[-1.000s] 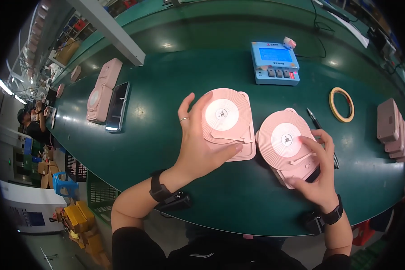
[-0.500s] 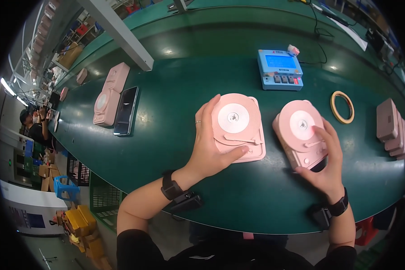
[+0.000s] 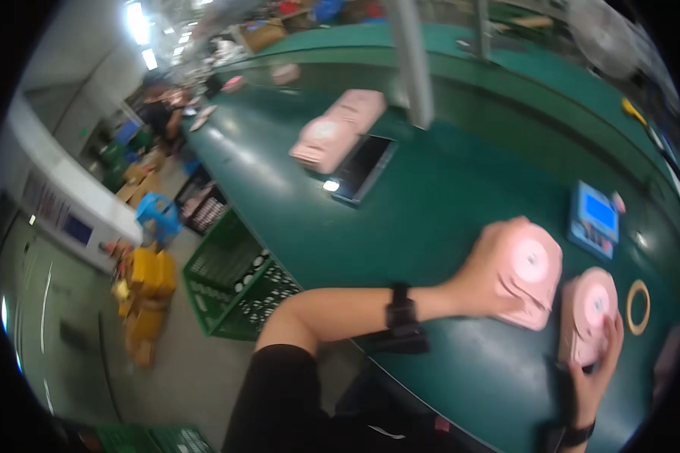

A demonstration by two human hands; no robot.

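Observation:
Two pink record-player-shaped devices stand side by side on the green table (image 3: 431, 226). Each has a round disc with a pale centre and a small tone arm. My left hand (image 3: 472, 275) wraps round the left side of one pink record player (image 3: 534, 260), with the thumb across its lower part. The other pink record player (image 3: 588, 306) is gripped by my right hand (image 3: 598, 366), its fingers along the right side and near corner. A blue tester box (image 3: 593, 219) with a lit screen stands beyond them. The picture is smeared by motion.
More pink record players (image 3: 329, 132) lie in a row beside a dark phone (image 3: 364, 170). A tape roll (image 3: 638, 307) is at the right. A grey post (image 3: 412, 68) rises from the table. Green crates (image 3: 223, 279) and yellow boxes (image 3: 149, 272) stand on the floor. A person (image 3: 159, 113) sits far left.
The view has swung to the left, so the table and everything on it appear further right and tilted. Both hands keep their hold on the two record players.

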